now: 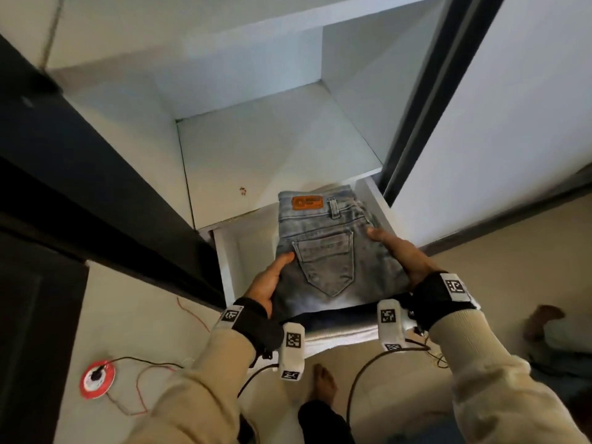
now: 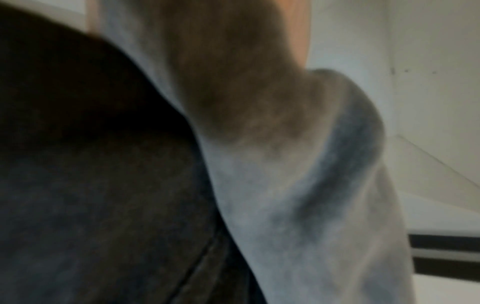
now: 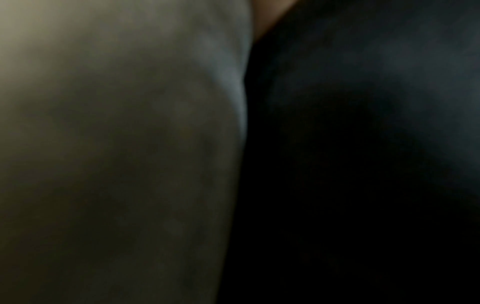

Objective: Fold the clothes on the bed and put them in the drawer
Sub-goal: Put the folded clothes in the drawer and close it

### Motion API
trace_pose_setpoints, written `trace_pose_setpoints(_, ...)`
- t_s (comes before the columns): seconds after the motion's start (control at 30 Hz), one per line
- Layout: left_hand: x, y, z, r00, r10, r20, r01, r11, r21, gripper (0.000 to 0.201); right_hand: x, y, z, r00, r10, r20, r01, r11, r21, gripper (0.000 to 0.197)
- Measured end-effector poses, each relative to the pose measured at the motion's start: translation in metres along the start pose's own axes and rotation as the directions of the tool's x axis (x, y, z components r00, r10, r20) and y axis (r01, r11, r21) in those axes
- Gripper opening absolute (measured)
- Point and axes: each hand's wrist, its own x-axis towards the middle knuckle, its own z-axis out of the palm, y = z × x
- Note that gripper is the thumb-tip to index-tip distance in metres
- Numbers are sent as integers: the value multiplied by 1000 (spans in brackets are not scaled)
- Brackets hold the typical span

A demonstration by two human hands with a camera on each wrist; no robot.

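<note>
Both arms reach forward in beige sleeves with dark wrist straps, the left hand (image 1: 268,283) and right hand (image 1: 402,254) turned palm-inward towards each other, thumbs lying on top, the remaining fingers apparently curled underneath, though the blurred wrist views cannot confirm it.
</note>
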Motion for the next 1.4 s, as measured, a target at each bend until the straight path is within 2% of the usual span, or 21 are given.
trace_pose_setpoints(0.07,13,0,-2,998,-47,-31,46,999,-24,69,22,-2,2,996,77,38,-76,997,-6,35)
trace_pose_setpoints(0.2,43,4,-7,989,-82,-119,78,996,-39,65,80,0,-4,986,168,-1,-167,979,-118,56)
trace_pose_setpoints(0.27,65,1,-15,982,-111,-154,108,994,-24,73,107,3,-6,989,144,-28,-146,960,-239,44)
trace_pose_setpoints(0.33,80,1,-21,976,-141,-169,139,990,-22,68,133,8,-9,991,113,-65,-127,947,-296,31)
trace_pose_setpoints(0.5,109,-5,-25,977,-168,-132,161,985,-62,28,188,41,-26,995,98,-25,-101,953,-286,34)
trace_pose_setpoints(0.63,133,-18,-34,963,-168,-209,192,976,101,34,194,67,-33,998,48,-35,-56,961,-271,41)
trace_pose_setpoints(0.7,134,-22,-36,953,-181,-242,219,966,137,35,191,70,-35,998,49,-38,-59,949,-310,54)
trace_pose_setpoints(0.77,128,-20,-36,950,-168,-262,209,968,136,38,194,70,-41,995,29,-98,-66,917,-392,96)
trace_pose_setpoints(0.8,125,-17,-36,948,-137,-288,188,969,159,43,194,67,-41,991,4,-134,-66,885,-461,106)
trace_pose_setpoints(0.83,122,-13,-37,938,-85,-336,158,968,196,48,189,61,-39,985,-20,-173,-75,846,-528,99)
trace_pose_setpoints(0.87,117,-9,-37,923,-19,-385,123,961,246,52,182,56,-34,977,-54,-208,-77,816,-572,82)
trace_pose_setpoints(0.93,99,0,-32,875,153,-459,73,896,438,50,165,47,-27,969,-157,-191,5,784,-621,52)
trace_pose_setpoints(1.0,69,9,-17,843,347,-410,-63,822,566,21,138,41,-21,955,-277,-103,138,725,-674,40)
trace_pose_setpoints(1.03,54,10,-10,858,393,-331,-176,830,529,13,122,40,-19,947,-317,-45,202,700,-686,36)
trace_pose_setpoints(1.1,24,9,3,920,391,-28,-348,847,402,39,86,42,-13,934,-342,100,308,634,-710,34)
trace_pose_setpoints(1.13,10,4,8,925,340,166,-379,824,421,49,69,47,-12,936,-305,177,331,584,-741,36)
trace_pose_setpoints(1.17,0,-2,11,913,250,323,-394,747,536,56,52,52,-9,940,-236,245,336,535,-775,41)
trace_pose_setpoints(1.23,-8,-23,13,885,61,462,-433,475,766,78,26,67,-10,955,-53,291,288,389,-875,60)
trace_pose_setpoints(1.33,-4,-53,8,919,-170,357,-377,-109,920,119,6,94,-18,972,127,200,204,-21,-979,79)
trace_pose_setpoints(1.37,-2,-59,6,927,-188,324,-364,-249,897,124,5,100,-20,972,148,181,203,-149,-968,78)
trace_pose_setpoints(1.4,0,-62,3,933,-175,315,-358,-343,868,124,6,105,-22,974,141,176,206,-233,-950,71)
